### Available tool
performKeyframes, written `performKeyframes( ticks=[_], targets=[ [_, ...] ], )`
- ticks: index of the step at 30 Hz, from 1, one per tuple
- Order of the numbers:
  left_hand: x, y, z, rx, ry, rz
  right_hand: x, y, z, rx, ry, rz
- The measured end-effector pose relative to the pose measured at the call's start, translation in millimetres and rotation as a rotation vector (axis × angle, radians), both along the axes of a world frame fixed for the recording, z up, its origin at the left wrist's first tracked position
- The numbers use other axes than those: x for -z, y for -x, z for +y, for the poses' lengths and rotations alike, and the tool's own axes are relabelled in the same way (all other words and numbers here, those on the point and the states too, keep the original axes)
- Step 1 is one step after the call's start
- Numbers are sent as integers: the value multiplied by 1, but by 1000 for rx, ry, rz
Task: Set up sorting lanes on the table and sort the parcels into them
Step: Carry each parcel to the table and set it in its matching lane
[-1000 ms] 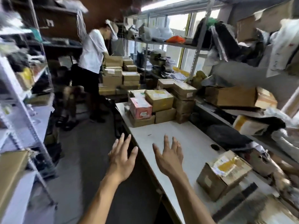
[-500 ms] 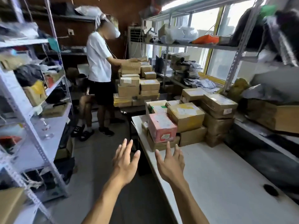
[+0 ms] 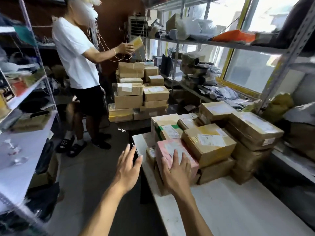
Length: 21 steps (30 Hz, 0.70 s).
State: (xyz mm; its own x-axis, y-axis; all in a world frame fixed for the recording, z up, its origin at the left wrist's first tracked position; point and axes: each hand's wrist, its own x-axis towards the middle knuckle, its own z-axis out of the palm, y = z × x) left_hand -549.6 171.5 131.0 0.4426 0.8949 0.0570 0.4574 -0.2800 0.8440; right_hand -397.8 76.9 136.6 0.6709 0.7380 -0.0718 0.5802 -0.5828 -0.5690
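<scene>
White table [image 3: 230,206]: stacked parcels [image 3: 211,143] at far end.

A pink parcel [image 3: 172,151] is sitting among brown cardboard parcels [image 3: 208,144], one showing a green and white label [image 3: 167,132], on the white bench [image 3: 230,201]. A person is wearing a white shirt [image 3: 75,53] and black shorts [image 3: 91,99], and yellow window frames [image 3: 229,60] are showing beyond.

Two bare hands, the left hand [image 3: 127,169] and the right hand [image 3: 177,172], reach toward one white table [image 3: 238,210]. One pink parcel [image 3: 172,150] sits at 12 o'clock from the right hand, amid roughly ten brown parcels [image 3: 208,142]. At 11 o'clock, one standing person [image 3: 76,53] lifts one small box [image 3: 136,42]; beyond, about a dozen stacked cartons [image 3: 129,97].
</scene>
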Motion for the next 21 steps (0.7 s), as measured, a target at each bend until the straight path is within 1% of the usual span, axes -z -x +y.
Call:
performKeyframes(
  ticks=[6,12,16,21],
  targets=[
    [19,-32,119,60,57,-33,15,-18,119,68,-37,19],
    [8,-58,246,153,104,-53,13,-42,237,151,-23,25],
    [2,-85,311,200,133,-59,13,-57,282,216,-82,89],
    [13,-138,372,309,191,-58,18,-106,327,339,-134,116]
  ],
)
